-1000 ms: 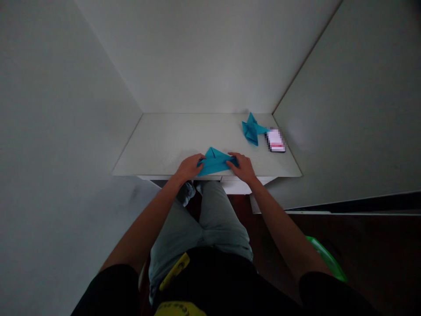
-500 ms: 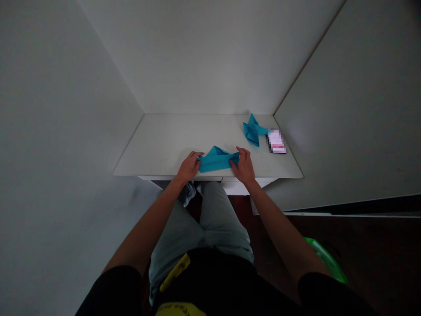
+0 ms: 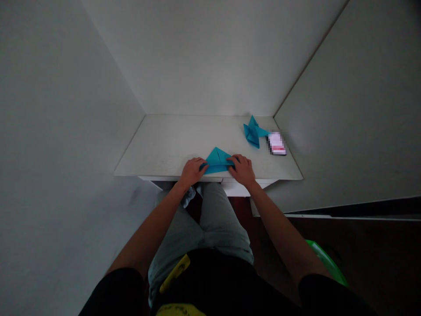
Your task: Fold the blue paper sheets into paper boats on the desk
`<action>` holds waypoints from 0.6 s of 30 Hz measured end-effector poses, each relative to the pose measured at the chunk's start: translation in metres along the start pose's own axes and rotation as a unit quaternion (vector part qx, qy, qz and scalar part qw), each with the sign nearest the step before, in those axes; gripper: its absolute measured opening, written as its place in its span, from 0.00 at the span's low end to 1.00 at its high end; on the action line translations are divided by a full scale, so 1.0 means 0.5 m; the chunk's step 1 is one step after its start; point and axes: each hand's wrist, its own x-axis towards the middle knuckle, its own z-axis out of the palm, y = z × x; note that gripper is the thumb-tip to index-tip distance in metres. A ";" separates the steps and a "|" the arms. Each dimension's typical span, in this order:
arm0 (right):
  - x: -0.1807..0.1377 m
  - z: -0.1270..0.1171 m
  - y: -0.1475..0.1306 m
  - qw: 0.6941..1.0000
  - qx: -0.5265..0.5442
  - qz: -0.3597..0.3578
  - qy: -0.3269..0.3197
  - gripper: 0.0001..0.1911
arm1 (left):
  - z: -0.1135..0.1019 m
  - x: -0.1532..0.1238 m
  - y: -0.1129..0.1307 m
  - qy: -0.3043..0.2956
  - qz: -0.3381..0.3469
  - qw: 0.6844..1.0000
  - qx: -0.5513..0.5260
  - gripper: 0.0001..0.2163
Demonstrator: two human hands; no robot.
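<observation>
A folded blue paper [image 3: 217, 160] with a triangular top lies near the front edge of the white table [image 3: 171, 145]. My left hand [image 3: 192, 170] presses on its left end, fingers curled over the paper. My right hand [image 3: 242, 169] holds down its right end in the same way. Both hands rest on the tabletop with the paper between them.
A finished blue paper figure [image 3: 253, 131] stands at the back right of the table, beside a phone [image 3: 276, 144] with a lit screen. White walls close in the table on three sides. A green object [image 3: 324, 259] sits on the dark floor at lower right.
The paper's long ends have been folded inward, so it is narrower and shows a triangle. Both hands moved closer together, toward the front edge.
</observation>
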 end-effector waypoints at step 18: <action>-0.003 0.012 0.010 0.995 0.034 0.007 0.097 0.25 | 0.007 0.020 0.060 0.069 0.034 0.993 0.089 0.24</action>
